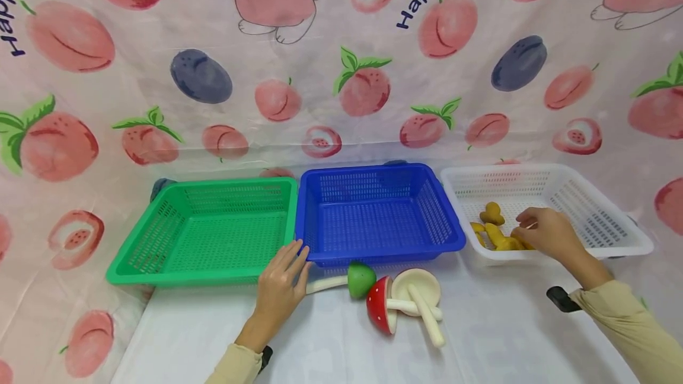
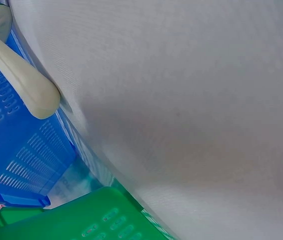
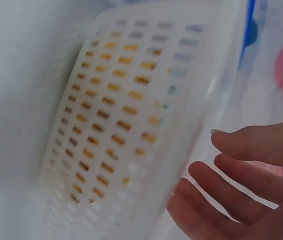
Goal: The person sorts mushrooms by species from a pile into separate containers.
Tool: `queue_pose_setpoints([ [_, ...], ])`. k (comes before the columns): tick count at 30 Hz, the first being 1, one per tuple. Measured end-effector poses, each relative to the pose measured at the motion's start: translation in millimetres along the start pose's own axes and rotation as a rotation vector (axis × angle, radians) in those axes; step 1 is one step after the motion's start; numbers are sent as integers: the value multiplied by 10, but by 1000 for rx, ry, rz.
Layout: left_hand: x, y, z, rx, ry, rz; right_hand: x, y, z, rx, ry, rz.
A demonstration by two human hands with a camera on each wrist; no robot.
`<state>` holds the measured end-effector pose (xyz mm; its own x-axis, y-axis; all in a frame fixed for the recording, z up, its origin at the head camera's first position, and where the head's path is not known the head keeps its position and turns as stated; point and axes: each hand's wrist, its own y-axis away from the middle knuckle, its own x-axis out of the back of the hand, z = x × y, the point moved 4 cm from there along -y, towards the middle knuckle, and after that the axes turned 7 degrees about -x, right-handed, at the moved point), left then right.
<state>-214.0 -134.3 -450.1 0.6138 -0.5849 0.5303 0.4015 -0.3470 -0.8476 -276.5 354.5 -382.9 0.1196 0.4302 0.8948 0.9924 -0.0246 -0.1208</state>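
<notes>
My right hand (image 1: 549,233) is over the front part of the white basket (image 1: 613,212), above several lumpy yellow-brown pieces (image 1: 498,239). In the right wrist view its thumb and fingers (image 3: 216,182) are loosely bent and apart, with nothing visible between them. My left hand (image 1: 280,283) lies near the front corner where the green basket (image 1: 203,280) and the blue basket (image 1: 384,253) meet, fingers extended. Beside its thumb is the pale stem of a green-capped toy mushroom (image 1: 361,280); whether they touch I cannot tell. The left wrist view shows that stem (image 2: 26,75) but no hand.
A red-capped toy mushroom (image 1: 380,307) with white dots lies on the white tabletop (image 1: 480,336), against a cream-capped mushroom (image 1: 427,289). Both are in front of the blue basket. Behind the row of three baskets hangs a fruit-printed cloth (image 1: 320,76).
</notes>
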Motion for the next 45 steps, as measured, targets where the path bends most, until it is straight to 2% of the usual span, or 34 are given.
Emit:
queue_pose_setpoints([
  [10,11,-24,-11,-1,-4,-4,72,300,-421,104,-92,172],
  [21,24,-14,-22,11,-1,-7,88,544,-777,140,-141,159],
  [32,39,-31,-22,12,-5,-9,-49,729,-1070,101,-158,35],
  [45,34,-41,-22,20,3,-23,-343,909,-1291,125,-177,-113],
])
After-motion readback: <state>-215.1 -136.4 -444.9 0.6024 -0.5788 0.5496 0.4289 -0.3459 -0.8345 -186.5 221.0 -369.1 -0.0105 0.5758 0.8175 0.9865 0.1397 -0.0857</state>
